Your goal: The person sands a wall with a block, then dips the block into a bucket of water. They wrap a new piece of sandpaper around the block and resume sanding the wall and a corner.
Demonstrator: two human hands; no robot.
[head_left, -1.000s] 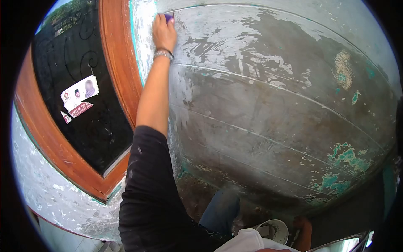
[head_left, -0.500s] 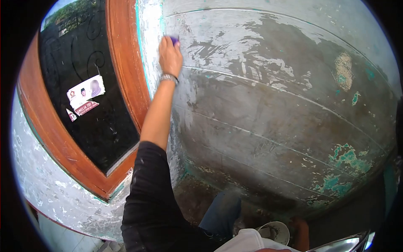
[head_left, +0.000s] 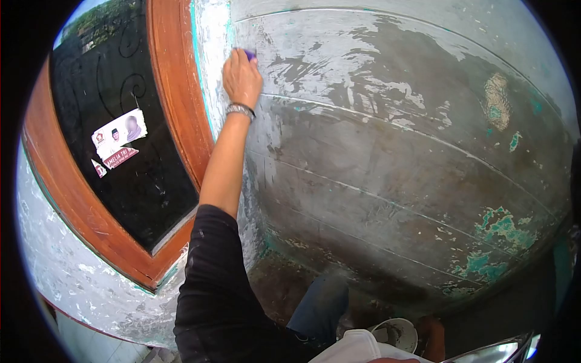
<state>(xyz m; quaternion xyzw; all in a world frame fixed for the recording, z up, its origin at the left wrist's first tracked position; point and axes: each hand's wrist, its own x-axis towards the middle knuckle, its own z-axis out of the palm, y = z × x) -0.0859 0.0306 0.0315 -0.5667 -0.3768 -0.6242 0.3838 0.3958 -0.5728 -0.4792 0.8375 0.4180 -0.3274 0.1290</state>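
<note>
My left hand (head_left: pixel 242 80) is stretched up to the corner where the window-side strip meets the grey wall (head_left: pixel 363 163). Its fingers are closed on a small purple object (head_left: pixel 250 55), mostly covered by the hand, so its kind cannot be made out. Pale, streaky patches of coating lie on the wall to the right of this hand. Low on the right, my right hand (head_left: pixel 432 336) is dim and partly seen beside a white bucket (head_left: pixel 407 331) with dark and pale residue inside. Its fingers are hidden, so a grip on the bucket cannot be confirmed.
A brown wooden frame (head_left: pixel 175 91) surrounds dark glass (head_left: pixel 121 181) at left, with a torn sticker (head_left: pixel 118 136) on it. Peeling turquoise paint (head_left: pixel 481 263) marks the wall at lower right. My jeans leg (head_left: pixel 321 308) is below, near the wall's foot.
My left hand has moved slightly left, still holding the purple object against the wall corner. The view has shifted a little. The bucket and right hand look nearly the same.
</note>
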